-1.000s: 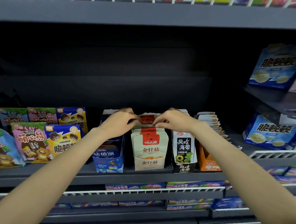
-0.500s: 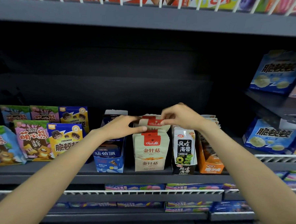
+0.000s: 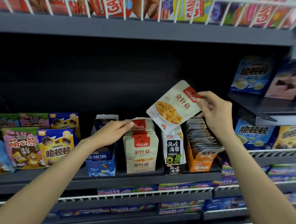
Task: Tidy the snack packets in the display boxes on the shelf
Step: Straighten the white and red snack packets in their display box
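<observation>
1. One cream packet (image 3: 174,105) is up in the air in your right hand (image 3: 214,109); your fingers (image 3: 201,101) pinch its red top corner, thumb in front, so it hangs tilted with its lower edge just above the black display box (image 3: 172,168).
2. Your left hand (image 3: 112,131) reaches across the blue display box (image 3: 100,166), and its fingertips touch the red header of the rearmost packet in the cream display box (image 3: 140,166). I cannot tell whether those fingers pinch it or only press it.
3. The row of cream packets (image 3: 140,139) stands upright in that box, one behind the other, on the grey shelf (image 3: 37,176).
4. To the right of the black box, the orange display box (image 3: 201,163) holds a fan of grey packets (image 3: 201,136) leaning backward, just below your right wrist.
5. Compared with half a second ago: your right hand then sat low over the cream row, gripping a packet top; now it has lifted that packet clear and swung it right, above the black box.
6. Your left hand has barely shifted; it stays at the back of the cream row.
</observation>
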`<action>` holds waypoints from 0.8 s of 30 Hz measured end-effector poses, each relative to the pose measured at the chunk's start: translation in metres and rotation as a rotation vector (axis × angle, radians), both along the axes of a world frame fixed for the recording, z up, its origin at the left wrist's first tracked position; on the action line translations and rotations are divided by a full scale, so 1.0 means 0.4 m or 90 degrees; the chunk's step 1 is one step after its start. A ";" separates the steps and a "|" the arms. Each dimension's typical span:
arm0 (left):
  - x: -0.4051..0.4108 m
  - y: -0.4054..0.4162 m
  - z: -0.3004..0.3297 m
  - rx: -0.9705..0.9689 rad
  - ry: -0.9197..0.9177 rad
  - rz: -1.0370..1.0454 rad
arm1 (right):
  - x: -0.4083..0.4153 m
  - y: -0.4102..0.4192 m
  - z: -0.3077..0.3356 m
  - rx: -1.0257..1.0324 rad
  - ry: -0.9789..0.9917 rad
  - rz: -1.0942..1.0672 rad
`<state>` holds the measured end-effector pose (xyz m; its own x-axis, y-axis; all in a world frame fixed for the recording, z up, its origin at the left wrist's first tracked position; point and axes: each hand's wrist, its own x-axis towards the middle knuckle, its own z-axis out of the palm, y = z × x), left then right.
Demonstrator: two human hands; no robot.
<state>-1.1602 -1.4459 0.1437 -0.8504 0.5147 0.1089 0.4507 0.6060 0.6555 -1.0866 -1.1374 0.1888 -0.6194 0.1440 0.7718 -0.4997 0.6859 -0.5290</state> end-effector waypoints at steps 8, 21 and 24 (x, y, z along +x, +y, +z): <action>0.038 0.006 0.007 -0.052 0.056 0.012 | 0.067 0.013 0.000 -0.106 -0.043 0.017; 0.222 0.113 0.088 0.447 -0.033 0.048 | 0.130 -0.014 0.027 -0.257 -0.153 0.161; 0.234 0.114 0.070 0.455 -0.049 0.066 | 0.139 -0.015 0.035 -0.237 -0.190 0.163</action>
